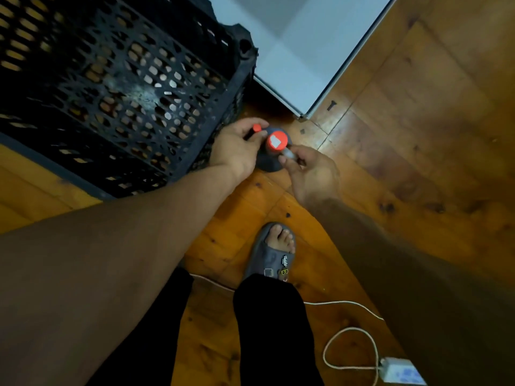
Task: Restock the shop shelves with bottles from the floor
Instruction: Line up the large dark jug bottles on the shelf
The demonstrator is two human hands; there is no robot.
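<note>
A dark bottle with a wide red cap stands on the wooden floor beside a black crate, seen from above. My left hand is closed around a slimmer dark bottle with a small red cap, just left of the standing one. My right hand pinches a small pale object at the right edge of the wide red cap; what it is stays unclear. The bodies of both bottles are mostly hidden by my hands and the caps.
A black perforated plastic crate fills the upper left. A white cabinet or fridge base stands behind. My foot in a grey slipper is below the hands. A white cable and power strip lie at lower right.
</note>
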